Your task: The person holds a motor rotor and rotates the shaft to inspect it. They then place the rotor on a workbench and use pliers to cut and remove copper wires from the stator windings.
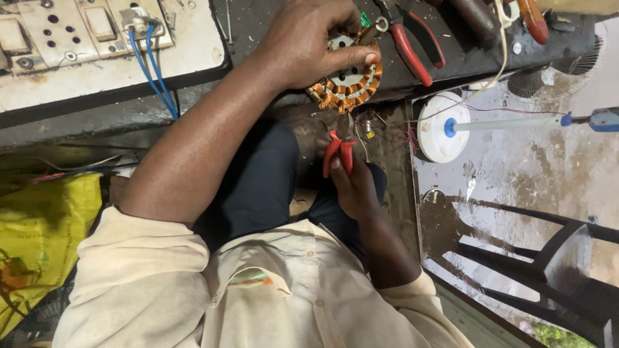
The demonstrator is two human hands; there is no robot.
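Copper-wound motor coil (pixel 348 87) at the front edge of the dark workbench (pixel 271 26), tilted, thin leads hanging loose below it. Held there by the left hand (pixel 303 45), fingers curled round its top, thumb pressed on the rim. Underneath, red-handled pliers (pixel 340 151) gripped in the right hand (pixel 353 187), fingers closed round the handles, nose up among the dangling wires (pixel 380 132). Windings look complete; leads seemingly untrimmed and unjoined, so probably midway, though wire ends too small to judge. A second pair of red pliers (pixel 412 45) lying on the bench just beside. Farther left, a grimy switchboard (pixel 84 32) with blue cables (pixel 151 71). Right, a white disc (pixel 442 129) on a pale rod. Yellow bag (pixel 39 225) at lower left.
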